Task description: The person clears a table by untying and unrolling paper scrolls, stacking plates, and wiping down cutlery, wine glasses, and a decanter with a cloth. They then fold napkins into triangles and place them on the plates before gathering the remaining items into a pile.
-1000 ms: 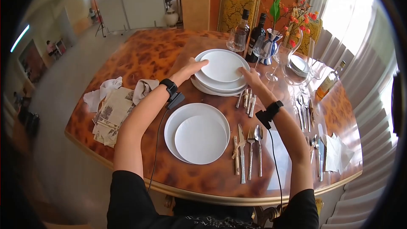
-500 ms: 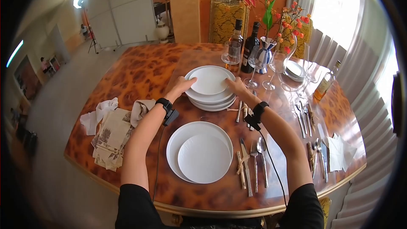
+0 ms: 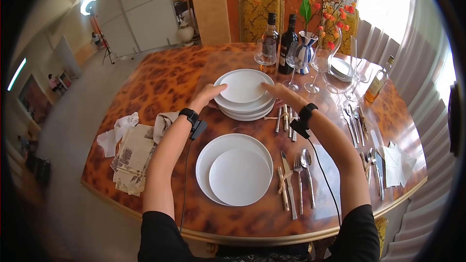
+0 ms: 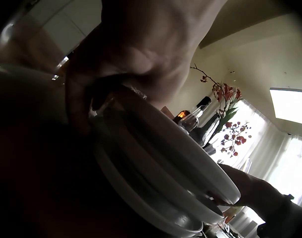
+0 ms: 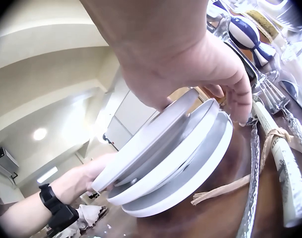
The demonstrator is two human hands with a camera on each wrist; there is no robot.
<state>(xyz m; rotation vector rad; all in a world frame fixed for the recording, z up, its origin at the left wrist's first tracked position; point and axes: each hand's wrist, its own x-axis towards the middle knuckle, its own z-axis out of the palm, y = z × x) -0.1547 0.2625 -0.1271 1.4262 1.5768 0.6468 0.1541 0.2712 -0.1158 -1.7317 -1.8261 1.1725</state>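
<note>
Both hands are at a stack of white plates at the middle of the table. My left hand (image 3: 206, 96) grips its left edge, the thumb lying over the rim of the smaller top plate (image 3: 242, 86). On the right edge my right hand (image 3: 281, 93) does the same. In the right wrist view, larger plates (image 5: 175, 163) show below in tiers with narrow gaps between them, and the right fingers reach down beside the rims. Nearer the body lies a large plate (image 3: 203, 170) with a smaller plate (image 3: 240, 177) on it, set off toward the lower right.
Tied cutlery with a knife (image 3: 289, 184), fork (image 3: 299, 179) and spoon (image 3: 308, 174) lies right of the near plates. Wine glasses (image 3: 296, 58), a dark bottle (image 3: 287, 48) and a flower vase (image 3: 306, 53) stand behind. Napkins (image 3: 131, 155) lie at left, a bottle (image 3: 379, 82) at right.
The held plates, earlier offset toward the far left over the lower plates, now sit lined up more closely above them. Both hands keep their grip. The head view has shifted.
</note>
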